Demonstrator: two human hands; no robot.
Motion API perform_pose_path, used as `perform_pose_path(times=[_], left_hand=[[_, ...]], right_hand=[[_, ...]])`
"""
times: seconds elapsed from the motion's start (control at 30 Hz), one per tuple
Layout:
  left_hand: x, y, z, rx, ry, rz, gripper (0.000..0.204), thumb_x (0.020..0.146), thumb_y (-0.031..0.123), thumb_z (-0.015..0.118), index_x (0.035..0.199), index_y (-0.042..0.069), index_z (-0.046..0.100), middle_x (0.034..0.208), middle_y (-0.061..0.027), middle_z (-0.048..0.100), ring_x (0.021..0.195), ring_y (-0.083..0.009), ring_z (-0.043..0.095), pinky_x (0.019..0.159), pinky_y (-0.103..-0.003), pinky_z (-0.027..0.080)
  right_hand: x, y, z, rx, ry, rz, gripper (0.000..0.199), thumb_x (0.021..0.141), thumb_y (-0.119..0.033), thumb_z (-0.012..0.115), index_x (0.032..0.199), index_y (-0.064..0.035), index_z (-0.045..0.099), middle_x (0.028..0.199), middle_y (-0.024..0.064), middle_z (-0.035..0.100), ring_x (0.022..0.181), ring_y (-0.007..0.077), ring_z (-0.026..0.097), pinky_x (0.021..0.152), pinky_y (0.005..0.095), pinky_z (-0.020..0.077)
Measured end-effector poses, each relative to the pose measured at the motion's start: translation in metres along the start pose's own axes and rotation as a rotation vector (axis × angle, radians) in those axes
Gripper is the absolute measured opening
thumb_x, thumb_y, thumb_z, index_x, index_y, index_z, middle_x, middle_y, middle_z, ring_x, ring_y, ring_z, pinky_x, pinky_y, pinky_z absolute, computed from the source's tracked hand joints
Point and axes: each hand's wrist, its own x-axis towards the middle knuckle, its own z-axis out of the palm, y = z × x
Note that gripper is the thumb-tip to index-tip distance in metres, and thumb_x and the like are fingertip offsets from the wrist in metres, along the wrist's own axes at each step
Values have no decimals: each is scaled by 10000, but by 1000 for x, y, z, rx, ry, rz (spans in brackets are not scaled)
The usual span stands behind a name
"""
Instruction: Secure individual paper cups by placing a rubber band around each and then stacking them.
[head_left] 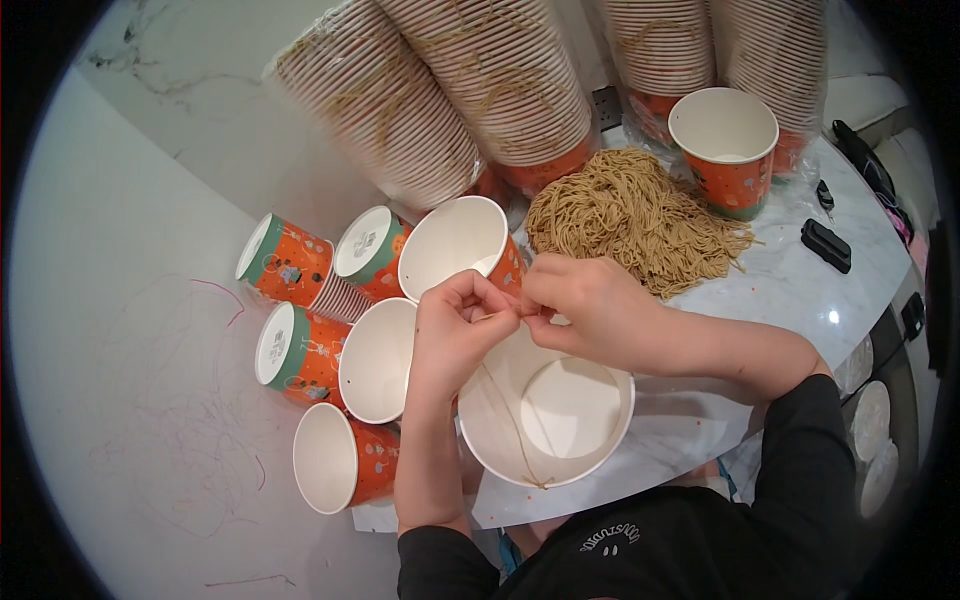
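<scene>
Near the bench (pixel 790 285)'s front edge, across the open paper bucket (pixel 572 408), soft, thin cord (pixel 541 484) was apparently pinched by the left hand (pixel 462 322) and right hand (pixel 588 308), the bucket being judged light, dentable and best steadied by its rolled rim.

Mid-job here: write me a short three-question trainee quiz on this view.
1. True or false: the bare left hand and right hand are far apart.
2. What stands right of the loose tan string pile? A) an orange-and-green paper cup; B) a glass bottle; C) a steel bowl.
3. Where does the thin tan string run in the white-lined paper cup below the hands?

Key:
1. False; they meet over that cup's far side.
2. A.
3. Inside, from a knot-like tie at the rim nearest the body toward the hands.
</scene>
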Motion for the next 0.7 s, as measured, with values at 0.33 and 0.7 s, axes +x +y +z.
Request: perform_pose_path(times=[0.33,0.7], left_hand=[[-1,6,12,106,98,82,137,805,-31,708,941,-26,709,809,34,675,650,19,505,590,-157,404],[-5,6,30,43,273,346,95,878,-31,690,969,-8,676,835,40,656,600,39,399,538,-149,306]], right_hand=[[1,-1,1,-39,68,-35,142,819,-44,715,928,-13,630,854,129,616,742,313,663,656,395,548],[14,16,-13,847,-74,341,76,958,-65,664,959,-14,608,877,3,658,774,44,620,677,207,508]])
